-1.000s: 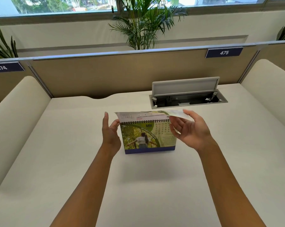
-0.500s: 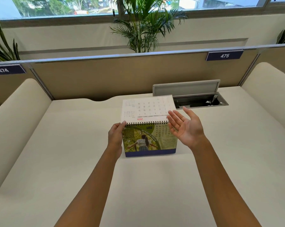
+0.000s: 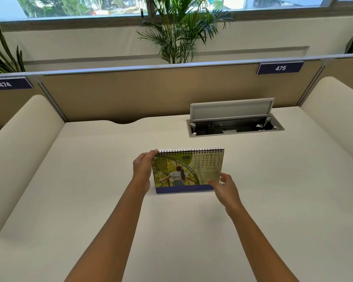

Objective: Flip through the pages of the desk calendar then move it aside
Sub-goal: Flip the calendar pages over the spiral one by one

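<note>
Left hand [image 3: 144, 166] is gripping the desk calendar [image 3: 187, 170] at its upper left corner, thumb sitting on the spiral binding [image 3: 189, 152], fingers wrapping behind the left edge. Right hand [image 3: 224, 187] is pinching the lower right corner of the front page, thumb in front, fingertips [image 3: 222, 176] curling at the page edge; hard to tell whether it is pinching one sheet or the whole stand. Both hands are closing on the calendar, one at each side, well apart from each other.

Calendar is standing upright near the middle of the worktop [image 3: 171, 231], facing the camera, showing a MAR page: green photo of a person with arms out on the left, date grid on the upper right, dark blue base strip along the bottom. Base is resting on the worktop.

Behind and to the right, an open cable tray [image 3: 235, 127] is sitting recessed in the worktop, its grey lid [image 3: 231, 108] standing up. Tan partition [image 3: 130, 94] is running along the back, carrying number plates 474 [image 3: 6, 84] and 475 [image 3: 280, 68]. A palm plant [image 3: 179, 31] is showing behind it under the window.
</note>
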### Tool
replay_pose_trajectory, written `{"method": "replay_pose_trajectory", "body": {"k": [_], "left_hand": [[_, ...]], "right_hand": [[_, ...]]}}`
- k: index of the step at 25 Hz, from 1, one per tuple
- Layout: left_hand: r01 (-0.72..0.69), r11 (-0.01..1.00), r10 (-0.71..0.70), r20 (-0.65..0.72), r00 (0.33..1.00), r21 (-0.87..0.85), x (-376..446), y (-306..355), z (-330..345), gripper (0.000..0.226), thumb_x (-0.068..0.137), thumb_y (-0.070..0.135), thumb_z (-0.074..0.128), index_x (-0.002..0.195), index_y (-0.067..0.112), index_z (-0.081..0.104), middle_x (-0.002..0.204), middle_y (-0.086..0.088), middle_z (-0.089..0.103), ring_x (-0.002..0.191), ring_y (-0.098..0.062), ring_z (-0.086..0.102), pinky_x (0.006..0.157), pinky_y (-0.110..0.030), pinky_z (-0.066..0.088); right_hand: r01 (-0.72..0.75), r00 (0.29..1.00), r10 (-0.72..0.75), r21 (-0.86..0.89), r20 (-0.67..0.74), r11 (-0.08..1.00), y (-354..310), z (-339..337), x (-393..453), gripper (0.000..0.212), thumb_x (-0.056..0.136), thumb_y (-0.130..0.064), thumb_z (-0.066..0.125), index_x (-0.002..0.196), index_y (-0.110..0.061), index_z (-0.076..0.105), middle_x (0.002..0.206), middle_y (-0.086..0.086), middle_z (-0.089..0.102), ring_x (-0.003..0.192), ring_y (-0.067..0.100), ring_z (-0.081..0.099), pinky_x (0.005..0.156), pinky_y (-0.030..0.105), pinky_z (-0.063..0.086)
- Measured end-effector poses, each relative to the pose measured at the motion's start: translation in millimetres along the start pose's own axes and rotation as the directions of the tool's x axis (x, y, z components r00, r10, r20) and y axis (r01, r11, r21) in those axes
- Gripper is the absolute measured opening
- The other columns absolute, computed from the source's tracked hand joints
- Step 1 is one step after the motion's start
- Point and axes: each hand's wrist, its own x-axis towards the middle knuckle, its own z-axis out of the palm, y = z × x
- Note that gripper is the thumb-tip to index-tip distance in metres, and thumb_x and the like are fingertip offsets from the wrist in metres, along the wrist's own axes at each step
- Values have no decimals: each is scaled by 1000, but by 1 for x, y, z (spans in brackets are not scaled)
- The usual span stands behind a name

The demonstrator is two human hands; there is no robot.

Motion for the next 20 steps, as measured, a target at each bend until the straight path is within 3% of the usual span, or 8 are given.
{"method": "replay_pose_trajectory", "body": {"k": [2, 5, 8, 13, 15, 20], "left_hand": [[7, 1000, -7, 5, 1000, 5, 1, 0, -1, 21, 86, 36, 72, 86, 17, 64, 72, 15, 64, 70, 2, 47, 61, -26, 31], [9, 1000, -9, 1, 1000, -10, 4, -1, -1, 22, 86, 38, 72, 85, 18, 63, 78, 13, 60, 72, 1, 45, 80, -34, 28], [18, 1000, -18, 0, 1000, -3, 5, 0, -1, 20, 87, 39, 71, 82, 21, 62, 80, 14, 58, 73, 1, 44, 85, -36, 25], [30, 1000, -31, 19, 999, 6, 6, 2, -2, 25, 86, 36, 73, 96, 15, 67, 85, 13, 58, 77, 0, 45, 87, -34, 23], [47, 999, -47, 20, 999, 19, 4, 4, -2, 30, 86, 38, 72, 101, 13, 66, 85, 12, 58, 87, -12, 48, 87, -35, 23], [68, 997, -69, 22, 997, 36, 5, 6, -2, 36, 86, 38, 71, 107, 10, 67, 85, 10, 57, 101, -19, 42, 87, -35, 23]], "right_hand": [[62, 998, -62, -47, 0, 997, 3, 2, -4, 55, 90, -28, 67, 138, -14, 47, 138, 10, 54, 102, 18, 53, 80, 28, 42], [89, 995, -94, -133, -38, 987, 7, 1, -12, 57, 88, -32, 70, 138, -16, 48, 137, 10, 53, 112, 24, 57, 81, 29, 43], [117, 975, -149, -188, -167, 975, 12, -3, -20, 48, 85, -35, 73, 125, -14, 56, 126, 8, 58, 95, 17, 55, 78, 30, 44], [132, 940, -135, -32, -312, 991, 11, -8, -30, 19, 83, -32, 76, 91, -20, 64, 89, -3, 71, 83, 20, 68, 71, 31, 46], [135, 937, -131, -7, -324, 991, 9, -10, -32, 17, 79, -32, 80, 82, -23, 65, 77, -7, 71, 80, 18, 68, 72, 34, 51], [170, 937, -152, 30, -316, 985, 10, -13, -32, 17, 78, -24, 81, 74, -26, 65, 70, -9, 72, 79, 16, 70, 73, 35, 56]]}}
